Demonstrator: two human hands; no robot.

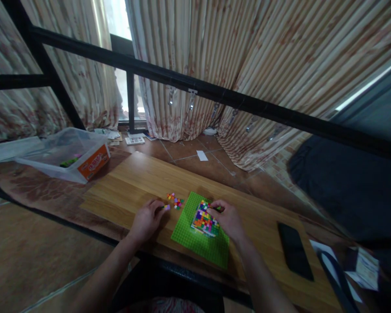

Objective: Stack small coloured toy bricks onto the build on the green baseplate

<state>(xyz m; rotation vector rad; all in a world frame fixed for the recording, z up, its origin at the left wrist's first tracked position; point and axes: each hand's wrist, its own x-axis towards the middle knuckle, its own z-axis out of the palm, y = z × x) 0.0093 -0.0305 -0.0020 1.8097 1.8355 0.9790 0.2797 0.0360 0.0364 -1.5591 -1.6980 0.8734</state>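
A green studded baseplate (192, 245) lies on the wooden board, and a block of many-coloured toy bricks (204, 221) is built up on it. My right hand (226, 217) is over the upper right of that block, its fingers pinched together at the brick tops; whatever they hold is too small to make out. To the left of the plate, my left hand (149, 218) pinches a small purple brick (167, 207) between thumb and forefinger. Just beyond those fingertips lies a loose pile of small coloured bricks (177, 202).
On the wooden board (257, 221), a black phone (295, 251) lies at the right. A clear plastic bin (63, 152) with an orange label stands back left. A black metal rail (195, 89) crosses beyond the board, with curtains (195, 43) behind it. Papers (363, 267) lie far right.
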